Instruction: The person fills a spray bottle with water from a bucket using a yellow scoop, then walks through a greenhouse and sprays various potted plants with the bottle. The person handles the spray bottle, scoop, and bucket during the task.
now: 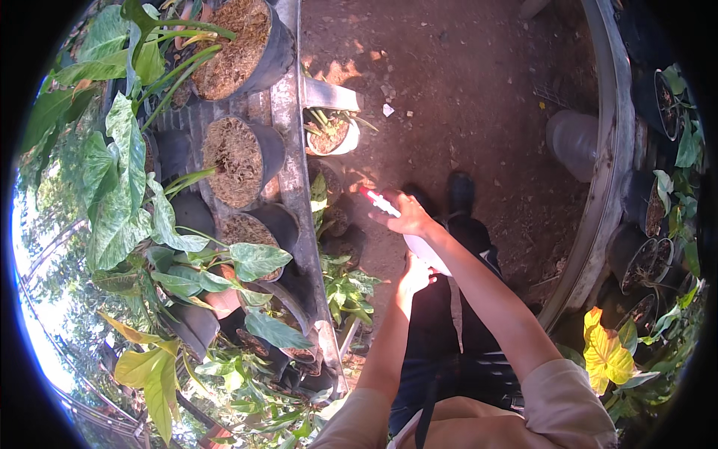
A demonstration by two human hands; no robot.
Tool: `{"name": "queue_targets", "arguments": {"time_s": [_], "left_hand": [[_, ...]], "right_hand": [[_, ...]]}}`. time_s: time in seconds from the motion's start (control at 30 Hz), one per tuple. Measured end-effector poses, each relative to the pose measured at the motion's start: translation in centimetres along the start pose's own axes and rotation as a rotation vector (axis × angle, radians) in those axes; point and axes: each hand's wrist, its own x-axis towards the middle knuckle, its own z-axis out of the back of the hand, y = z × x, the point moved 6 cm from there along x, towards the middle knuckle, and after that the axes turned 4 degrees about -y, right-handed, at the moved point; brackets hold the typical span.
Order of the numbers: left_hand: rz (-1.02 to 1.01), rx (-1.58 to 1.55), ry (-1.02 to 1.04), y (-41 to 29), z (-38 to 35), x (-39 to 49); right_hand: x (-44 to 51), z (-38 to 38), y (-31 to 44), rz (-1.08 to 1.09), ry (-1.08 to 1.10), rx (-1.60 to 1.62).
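A spray bottle with a pale body (427, 256), a white spray head (386, 206) and a red nozzle tip is held out in front of my body. Its nozzle points toward the plants on the left. My right hand (410, 216) grips it around the spray head. Lower down, my left hand (416, 274) is closed against the bottle's body, and part of the bottle is hidden behind my right forearm. Closest to the nozzle are shaded potted plants on the ground, among them a leafy green plant (349, 292) and a white pot (343, 140).
To the left, a bench (305, 224) carries black pots of fibrous medium, including a middle pot (269, 154), with large variegated leaves (120, 168). A curved bench edge (608, 140) with more pots runs along the right. Beside it on the dirt floor (482, 84) rests a translucent plastic container (572, 143).
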Motion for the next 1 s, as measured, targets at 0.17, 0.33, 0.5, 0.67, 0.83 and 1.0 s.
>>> {"name": "queue_targets", "arguments": {"time_s": [0.17, 0.33, 0.5, 0.67, 0.83, 1.0], "left_hand": [[0.023, -0.006, -0.011, 0.2, 0.8, 0.0], [0.035, -0.021, -0.007, 0.4, 0.4, 0.7], [0.037, -0.033, 0.009, 0.1, -0.4, 1.8], [0.033, -0.030, -0.004, -0.5, -0.4, 2.3], [0.028, -0.025, -0.013, -0.9, 0.3, 2.2], [0.020, -0.023, -0.033, -1.6, 1.0, 2.1]], "right_hand": [[-0.3, -1.4, 0.4, 0.018, -0.222, -0.238], [-0.1, -1.8, -0.2, 0.051, -0.274, -0.229], [0.8, -0.6, 0.7, 0.145, -0.284, -0.256], [1.3, 0.0, 1.7, -0.082, -0.251, -0.374], [1.8, 1.4, 4.6, 0.110, -0.251, -0.268], [2.2, 1.7, 5.1, -0.023, -0.247, -0.254]]}}
